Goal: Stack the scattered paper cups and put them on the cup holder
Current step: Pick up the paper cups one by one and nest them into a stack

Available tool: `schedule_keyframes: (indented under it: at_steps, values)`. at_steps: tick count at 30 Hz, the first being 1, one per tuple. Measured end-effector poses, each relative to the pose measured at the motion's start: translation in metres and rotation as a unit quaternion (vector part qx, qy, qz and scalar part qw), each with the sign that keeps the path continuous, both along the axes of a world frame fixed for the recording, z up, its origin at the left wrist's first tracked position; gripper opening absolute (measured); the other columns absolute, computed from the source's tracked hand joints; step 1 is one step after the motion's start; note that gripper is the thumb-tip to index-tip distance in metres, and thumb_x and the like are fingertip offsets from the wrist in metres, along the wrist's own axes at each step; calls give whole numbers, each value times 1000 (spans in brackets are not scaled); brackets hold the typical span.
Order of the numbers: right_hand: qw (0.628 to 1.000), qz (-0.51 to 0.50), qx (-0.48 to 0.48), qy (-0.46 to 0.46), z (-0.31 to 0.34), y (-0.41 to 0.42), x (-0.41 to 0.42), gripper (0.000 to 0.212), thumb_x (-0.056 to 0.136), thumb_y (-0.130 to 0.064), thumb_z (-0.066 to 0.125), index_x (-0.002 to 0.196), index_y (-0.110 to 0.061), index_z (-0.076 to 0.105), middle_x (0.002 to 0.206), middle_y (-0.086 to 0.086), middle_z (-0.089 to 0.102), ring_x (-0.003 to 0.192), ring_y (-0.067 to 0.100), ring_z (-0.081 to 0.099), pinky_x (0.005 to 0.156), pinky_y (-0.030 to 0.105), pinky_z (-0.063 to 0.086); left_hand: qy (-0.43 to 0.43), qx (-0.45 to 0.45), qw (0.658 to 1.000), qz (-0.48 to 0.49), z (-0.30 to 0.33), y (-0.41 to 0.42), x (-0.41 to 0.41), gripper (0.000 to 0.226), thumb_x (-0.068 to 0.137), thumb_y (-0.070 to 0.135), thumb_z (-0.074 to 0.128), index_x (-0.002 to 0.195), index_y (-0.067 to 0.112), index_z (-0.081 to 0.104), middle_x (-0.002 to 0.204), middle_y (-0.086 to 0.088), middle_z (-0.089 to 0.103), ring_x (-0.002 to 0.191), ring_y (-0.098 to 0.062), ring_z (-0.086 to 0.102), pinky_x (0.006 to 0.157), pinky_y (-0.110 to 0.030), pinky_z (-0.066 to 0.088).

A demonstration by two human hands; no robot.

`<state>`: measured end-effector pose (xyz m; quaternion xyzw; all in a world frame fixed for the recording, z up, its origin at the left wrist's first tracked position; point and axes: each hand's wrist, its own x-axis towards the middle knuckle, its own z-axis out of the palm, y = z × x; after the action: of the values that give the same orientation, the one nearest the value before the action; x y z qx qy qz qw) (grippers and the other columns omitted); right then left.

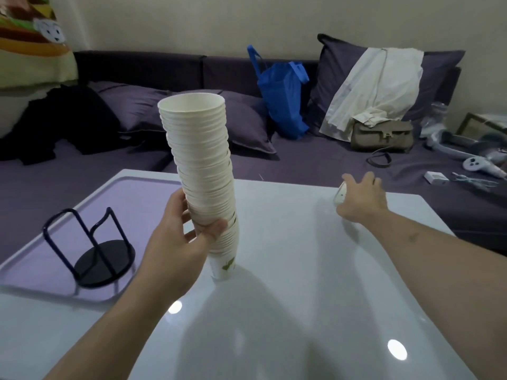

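Nearly done here, I think. My left hand (189, 229) has its fingers wrapped round a tall stack (203, 171) resting on the table (301, 270). My right hand (362, 198) curls around one last cup (340, 193) at the far edge. The holder (90, 250) sits empty, left of the stack.

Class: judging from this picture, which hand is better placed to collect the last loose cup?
The right hand: it is already at the loose paper cup at the table's far side, while the left hand grips the tall cup stack.
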<state>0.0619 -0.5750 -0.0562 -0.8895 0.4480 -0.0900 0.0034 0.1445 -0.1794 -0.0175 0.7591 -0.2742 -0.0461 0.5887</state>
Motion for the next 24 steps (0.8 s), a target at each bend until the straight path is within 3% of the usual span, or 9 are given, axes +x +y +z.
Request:
schedule_keyframes:
  at_steps: [2, 4, 6, 9, 12, 15, 18, 20, 24]
  values:
    - [1000, -16, -21, 3, 2, 0, -1, 76, 81, -39, 74, 148, -26, 43, 134, 18, 39, 123, 40, 41, 106, 45, 40, 3, 1, 1000, -3, 1, 2, -2, 54, 96, 19, 76, 142, 35, 53, 123, 26, 70, 112, 22, 59, 76, 6, 44]
    - [1000, -20, 17, -2, 5, 1, -3, 68, 81, -36, 74, 142, -28, 46, 134, 16, 38, 122, 39, 43, 104, 45, 42, 6, 4, 1000, -4, 2, 4, -3, 55, 96, 20, 76, 143, 35, 52, 124, 25, 70, 112, 22, 59, 75, 6, 45]
    - [997, 13, 82, -6, 7, 8, -4, 58, 84, -28, 72, 134, -28, 44, 131, 14, 44, 112, 38, 51, 93, 45, 49, 9, 9, 1000, -2, 3, 6, -4, 56, 96, 22, 77, 143, 35, 51, 125, 25, 69, 110, 24, 59, 73, 6, 45]
    - [995, 66, 77, -14, 7, 25, -9, 47, 87, -24, 72, 120, -24, 38, 115, 14, 59, 92, 34, 58, 74, 41, 49, 15, 12, 1000, -5, 7, 8, -7, 55, 96, 22, 76, 144, 35, 51, 127, 23, 67, 101, 29, 59, 70, 2, 47]
    - [980, 105, 126, -110, 15, 58, -10, 49, 87, -27, 75, 120, -24, 40, 115, 9, 58, 95, 29, 59, 67, 37, 48, 25, 10, 1000, -12, 11, 11, -10, 51, 97, 21, 75, 139, 38, 52, 127, 23, 66, 97, 30, 58, 69, -1, 48]
    - [919, 170, 240, -262, 46, 104, -10, 56, 86, -25, 81, 132, -28, 49, 125, 3, 56, 103, 25, 61, 60, 28, 48, 31, 4, 999, -20, 15, 16, -14, 49, 98, 21, 75, 134, 44, 51, 126, 25, 66, 94, 30, 59, 75, -8, 46]
    - [829, 233, 316, -398, 96, 157, -11, 45, 88, -18, 83, 125, -22, 58, 114, 3, 65, 95, 18, 65, 63, 25, 54, 32, 1, 999, -24, 18, 22, -19, 49, 99, 20, 74, 130, 48, 49, 122, 28, 65, 91, 30, 59, 78, -11, 46]
    - [782, 262, 333, -456, 131, 187, -13, 39, 90, -17, 84, 122, -21, 61, 111, 2, 68, 94, 14, 67, 69, 25, 60, 31, 9, 999, -27, 19, 27, -21, 50, 99, 21, 73, 127, 54, 48, 119, 30, 66, 93, 25, 62, 78, -17, 50]
    - [730, 309, 327, -513, 186, 232, -17, 36, 90, -17, 83, 120, -25, 65, 113, 3, 71, 92, 7, 68, 74, 21, 58, 15, 12, 999, -26, 22, 38, -29, 52, 98, 15, 73, 121, 57, 52, 111, 41, 65, 104, 17, 62, 85, -19, 50]
